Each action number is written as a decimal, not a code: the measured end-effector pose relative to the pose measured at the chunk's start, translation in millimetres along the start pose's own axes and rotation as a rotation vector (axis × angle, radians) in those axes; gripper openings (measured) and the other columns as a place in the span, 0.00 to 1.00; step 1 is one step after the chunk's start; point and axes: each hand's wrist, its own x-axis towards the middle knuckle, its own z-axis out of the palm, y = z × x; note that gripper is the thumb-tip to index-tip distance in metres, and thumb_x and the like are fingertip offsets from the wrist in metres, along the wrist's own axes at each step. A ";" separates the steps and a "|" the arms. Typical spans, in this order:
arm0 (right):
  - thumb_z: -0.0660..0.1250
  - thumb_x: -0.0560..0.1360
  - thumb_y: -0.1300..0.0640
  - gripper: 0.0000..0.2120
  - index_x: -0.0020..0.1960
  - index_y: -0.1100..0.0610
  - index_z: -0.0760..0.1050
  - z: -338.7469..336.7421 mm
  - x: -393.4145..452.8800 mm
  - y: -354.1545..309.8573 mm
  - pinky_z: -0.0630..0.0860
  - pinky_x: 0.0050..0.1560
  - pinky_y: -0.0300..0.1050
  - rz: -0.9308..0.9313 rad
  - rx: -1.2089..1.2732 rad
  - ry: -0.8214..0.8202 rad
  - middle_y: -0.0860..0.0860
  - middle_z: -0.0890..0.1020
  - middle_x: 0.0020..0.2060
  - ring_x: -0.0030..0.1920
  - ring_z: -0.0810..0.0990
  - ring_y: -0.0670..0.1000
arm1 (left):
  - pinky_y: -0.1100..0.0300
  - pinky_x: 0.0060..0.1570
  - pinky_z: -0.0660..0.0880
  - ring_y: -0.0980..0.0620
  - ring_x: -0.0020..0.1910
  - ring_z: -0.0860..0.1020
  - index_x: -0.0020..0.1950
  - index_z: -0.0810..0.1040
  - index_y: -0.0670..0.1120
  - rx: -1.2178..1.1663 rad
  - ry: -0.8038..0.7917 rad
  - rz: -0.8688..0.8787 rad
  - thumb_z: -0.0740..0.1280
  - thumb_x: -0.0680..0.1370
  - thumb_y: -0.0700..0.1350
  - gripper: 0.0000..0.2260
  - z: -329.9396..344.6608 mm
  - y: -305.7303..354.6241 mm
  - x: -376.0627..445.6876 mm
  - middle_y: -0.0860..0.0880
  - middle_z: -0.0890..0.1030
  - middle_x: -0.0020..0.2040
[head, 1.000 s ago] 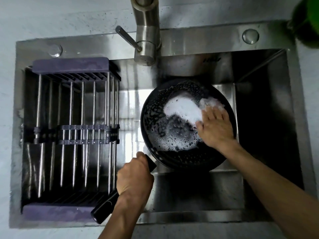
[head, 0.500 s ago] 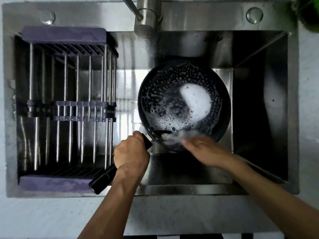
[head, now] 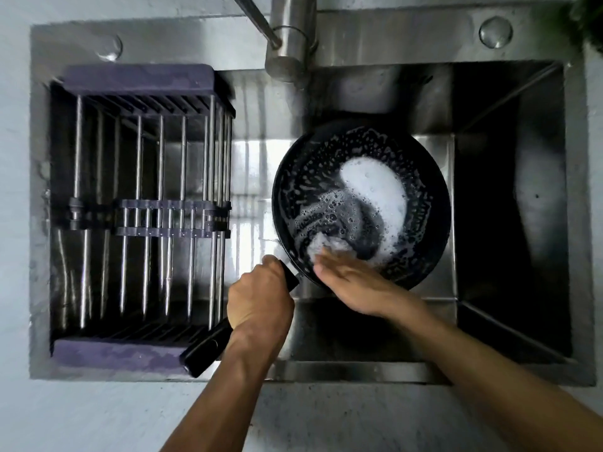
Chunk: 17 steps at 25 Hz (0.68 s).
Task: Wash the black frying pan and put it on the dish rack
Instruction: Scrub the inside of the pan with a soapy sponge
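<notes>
Scrubbing step here: my left hand (head: 259, 301) clamps the pan (head: 361, 203) handle, pan tilted over the sink (head: 509, 102) right of the rack (head: 143, 216), right hand (head: 350, 280) flat-fingered, pressing a sudsy sponge (head: 321, 244) inside; next, I reckon, rinsing.

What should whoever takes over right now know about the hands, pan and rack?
Left hand grips the pan handle.
Right hand presses a sudsy scrubber on the near inside of the pan, fingers fairly straight.
Pan sits over the sink, full of foam.
Rack to the left holds no dishes.
Done: soaping.
Left: finish scrubbing, rinse under the tap, set pan on rack.
</notes>
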 end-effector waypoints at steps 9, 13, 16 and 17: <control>0.42 0.84 0.40 0.27 0.81 0.46 0.51 -33.7 33.6 0.6 0.34 0.75 0.44 -0.105 -0.314 0.143 0.45 0.49 0.81 0.80 0.45 0.47 | 0.58 0.38 0.68 0.46 0.50 0.80 0.55 0.69 0.47 -0.005 -0.007 0.009 0.64 0.75 0.39 0.11 -1.1 -0.3 0.5 0.49 0.80 0.48; 0.37 0.82 0.35 0.33 0.82 0.49 0.45 -78.7 45.7 32.4 0.37 0.78 0.58 0.313 -0.589 0.327 0.51 0.43 0.81 0.81 0.45 0.56 | 0.58 0.39 0.68 0.46 0.50 0.80 0.55 0.69 0.48 -0.015 -0.016 0.003 0.64 0.74 0.40 0.11 -3.3 -0.1 -0.2 0.49 0.80 0.48; 0.39 0.82 0.36 0.32 0.82 0.48 0.48 -22.9 20.4 14.4 0.40 0.79 0.57 0.181 -0.489 0.153 0.48 0.45 0.81 0.81 0.47 0.57 | 0.58 0.38 0.68 0.46 0.49 0.80 0.55 0.69 0.47 -0.023 -0.018 0.015 0.63 0.75 0.39 0.11 -4.3 -0.4 -1.6 0.48 0.80 0.48; 0.39 0.82 0.36 0.31 0.82 0.47 0.46 -26.4 31.1 9.4 0.39 0.79 0.55 0.099 -0.423 0.143 0.46 0.43 0.81 0.81 0.44 0.54 | 0.58 0.38 0.68 0.47 0.49 0.81 0.55 0.69 0.47 -0.017 -0.019 0.023 0.63 0.75 0.39 0.11 -2.9 -0.4 -1.5 0.48 0.80 0.48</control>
